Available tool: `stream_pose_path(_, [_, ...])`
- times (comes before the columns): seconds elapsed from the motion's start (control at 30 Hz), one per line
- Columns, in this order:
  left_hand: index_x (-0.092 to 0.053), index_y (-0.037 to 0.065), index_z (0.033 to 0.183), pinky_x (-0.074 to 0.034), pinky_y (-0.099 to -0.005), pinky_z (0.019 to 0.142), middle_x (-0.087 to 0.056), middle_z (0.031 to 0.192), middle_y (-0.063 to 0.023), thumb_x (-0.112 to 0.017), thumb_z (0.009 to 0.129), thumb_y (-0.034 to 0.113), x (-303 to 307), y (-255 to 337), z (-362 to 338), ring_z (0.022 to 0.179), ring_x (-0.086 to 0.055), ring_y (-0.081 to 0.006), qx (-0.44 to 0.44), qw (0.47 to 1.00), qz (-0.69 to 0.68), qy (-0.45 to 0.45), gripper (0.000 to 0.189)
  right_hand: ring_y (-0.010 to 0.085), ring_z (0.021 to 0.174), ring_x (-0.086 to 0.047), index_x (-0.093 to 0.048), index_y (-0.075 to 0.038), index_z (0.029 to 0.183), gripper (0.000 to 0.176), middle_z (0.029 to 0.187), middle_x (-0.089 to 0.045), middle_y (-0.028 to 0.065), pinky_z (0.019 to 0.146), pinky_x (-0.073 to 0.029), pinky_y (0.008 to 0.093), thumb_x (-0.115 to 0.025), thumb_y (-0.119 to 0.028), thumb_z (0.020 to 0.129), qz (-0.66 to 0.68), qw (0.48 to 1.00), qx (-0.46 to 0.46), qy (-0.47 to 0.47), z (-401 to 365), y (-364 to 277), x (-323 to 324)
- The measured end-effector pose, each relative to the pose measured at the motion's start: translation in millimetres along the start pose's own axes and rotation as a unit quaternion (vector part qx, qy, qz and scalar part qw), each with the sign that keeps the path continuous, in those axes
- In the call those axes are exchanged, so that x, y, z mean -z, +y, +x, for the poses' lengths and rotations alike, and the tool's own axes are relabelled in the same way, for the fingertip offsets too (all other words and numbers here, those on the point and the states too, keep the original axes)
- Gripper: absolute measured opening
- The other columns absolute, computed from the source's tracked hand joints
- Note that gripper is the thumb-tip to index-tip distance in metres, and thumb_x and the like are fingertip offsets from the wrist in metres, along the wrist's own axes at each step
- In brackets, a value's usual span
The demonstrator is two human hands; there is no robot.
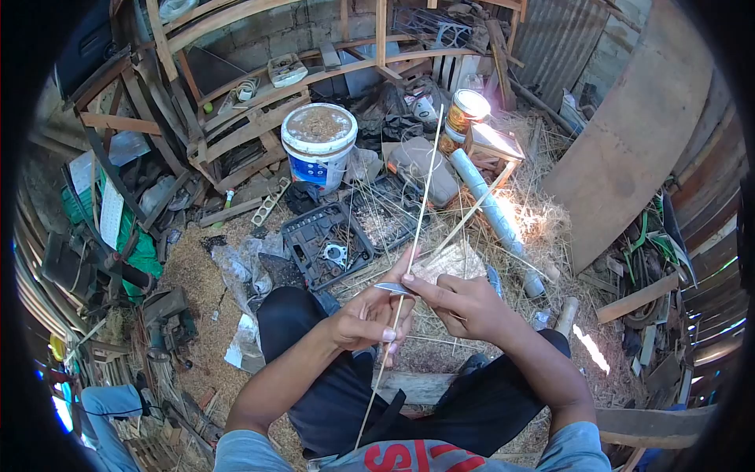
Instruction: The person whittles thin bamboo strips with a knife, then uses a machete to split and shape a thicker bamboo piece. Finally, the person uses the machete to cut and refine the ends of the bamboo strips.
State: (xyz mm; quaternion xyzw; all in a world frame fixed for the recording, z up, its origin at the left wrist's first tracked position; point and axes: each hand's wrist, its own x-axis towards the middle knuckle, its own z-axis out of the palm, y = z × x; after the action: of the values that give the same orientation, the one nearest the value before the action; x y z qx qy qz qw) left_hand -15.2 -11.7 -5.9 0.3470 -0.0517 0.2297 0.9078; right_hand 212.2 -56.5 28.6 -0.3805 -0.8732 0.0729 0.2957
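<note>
A long, thin, pale strip (428, 181), like split bamboo or cane, runs upright from beyond my hands down to my lap. My left hand (370, 321) is closed around its middle, with the lower end passing down through the fingers. My right hand (462, 305) is closed beside it, thumb and forefinger pinched at the strip just above my left hand. Between the hands lies a small grey metal blade (391, 288) across the strip, its near end at my right fingers. Any handle is hidden in the curled right hand.
Ahead sit an open tool case (329, 245), a white bucket (319, 141) and a grey-blue pipe (487, 206). A paint can (469, 108) stands beyond the pipe. Straw and shavings cover the floor. A large board (637, 149) leans at right; a wooden frame (236, 134) stands at left.
</note>
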Motion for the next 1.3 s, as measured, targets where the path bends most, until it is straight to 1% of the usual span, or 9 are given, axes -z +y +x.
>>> stream_pose_path(0.3, [0.016,0.024,0.154,-0.061,-0.0337,0.056,-0.051,0.086,-0.0100,-0.063,0.082,-0.002,-2,1,-1,0.074,-0.059,-0.0197,0.022,1.000,-0.002,-0.009,0.110,0.0204,0.050,-0.052,-0.047,-0.028,0.144,0.067,0.066,-0.047,0.0035,0.042,-0.043,0.0340,-0.065,-0.011,0.082,-0.077,0.997,-0.022,0.019,-1,2,0])
stream_pose_path(0.5, [0.011,0.025,0.155,-0.060,-0.0340,0.051,-0.047,0.081,-0.0085,-0.064,0.079,-0.007,-9,-5,-1,0.070,-0.057,-0.0219,0.049,0.999,-0.003,-0.007,0.112,0.0234,0.053,-0.056,-0.050,-0.026,0.142,0.064,0.068,-0.052,0.0063,0.046,-0.047,0.0369,-0.063,-0.007,0.083,-0.088,0.987,-0.080,0.110,1,16,5])
stream_pose_path(0.63, [0.010,0.025,0.155,-0.061,-0.0323,0.053,-0.046,0.080,-0.0076,-0.064,0.078,-0.008,-11,-13,-5,0.070,-0.056,-0.0213,0.118,0.993,0.010,-0.031,0.112,0.0306,0.062,-0.060,-0.055,-0.016,0.137,0.053,0.076,-0.062,0.0120,0.061,-0.049,0.0387,-0.058,0.000,0.086,-0.008,0.966,-0.136,0.221,1,48,24])
stream_pose_path(0.67, [0.010,0.025,0.155,-0.061,-0.0323,0.053,-0.046,0.080,-0.0076,-0.064,0.078,-0.008,-10,-16,-4,0.070,-0.056,-0.0213,0.121,0.992,-0.009,-0.034,0.112,0.0203,0.065,-0.061,-0.055,-0.005,0.135,0.050,0.085,-0.065,0.0166,0.065,-0.049,0.0304,-0.052,0.006,0.086,-0.035,0.972,-0.113,0.205,-5,62,31])
stream_pose_path(0.9, [0.011,0.021,0.155,-0.060,-0.0320,0.060,-0.052,0.086,-0.0080,-0.062,0.081,-0.007,-8,-16,-1,0.070,-0.058,-0.0150,0.128,0.991,0.000,-0.042,0.108,0.0273,0.064,-0.061,-0.057,-0.011,0.134,0.044,0.074,-0.060,0.0187,0.063,-0.048,0.0350,-0.055,-0.002,0.092,-0.027,0.946,-0.221,0.237,-11,81,50])
stream_pose_path(1.03, [0.007,0.015,0.156,-0.059,-0.0306,0.063,-0.056,0.087,-0.0094,-0.061,0.081,-0.008,1,-19,2,0.071,-0.060,-0.0149,0.086,0.995,-0.031,-0.031,0.104,0.0242,0.062,-0.059,-0.055,-0.012,0.136,0.042,0.075,-0.060,0.0199,0.064,-0.049,0.0339,-0.053,-0.005,0.095,-0.061,0.940,-0.240,0.235,-15,92,47])
stream_pose_path(1.17, [0.004,0.012,0.156,-0.058,-0.0305,0.065,-0.058,0.087,-0.0106,-0.060,0.081,-0.009,-7,-17,-8,0.073,-0.063,-0.0164,0.145,0.987,0.022,-0.062,0.101,0.0201,0.065,-0.056,-0.051,-0.009,0.139,0.042,0.078,-0.062,0.0157,0.066,-0.048,0.0335,-0.048,-0.009,0.098,-0.079,0.897,-0.321,0.294,-21,110,67])
stream_pose_path(1.23, [0.003,0.012,0.156,-0.059,-0.0330,0.063,-0.056,0.084,-0.0104,-0.061,0.080,-0.010,-5,-24,-15,0.072,-0.063,-0.0191,0.170,0.984,0.022,-0.045,0.102,0.0226,0.083,-0.056,-0.050,-0.009,0.140,0.040,0.094,-0.063,0.0183,0.077,-0.047,0.0352,-0.046,-0.014,0.100,-0.114,0.868,-0.330,0.353,-53,150,82])
stream_pose_path(1.3, [0.000,0.012,0.156,-0.061,-0.0354,0.059,-0.051,0.081,-0.0092,-0.063,0.078,-0.011,-5,-24,-18,0.071,-0.059,-0.0218,0.157,0.987,-0.011,-0.022,0.103,0.0303,0.117,-0.060,-0.049,-0.009,0.141,0.040,0.124,-0.061,0.0257,0.098,-0.046,0.0376,-0.043,-0.019,0.102,-0.123,0.860,-0.317,0.380,-65,166,92])
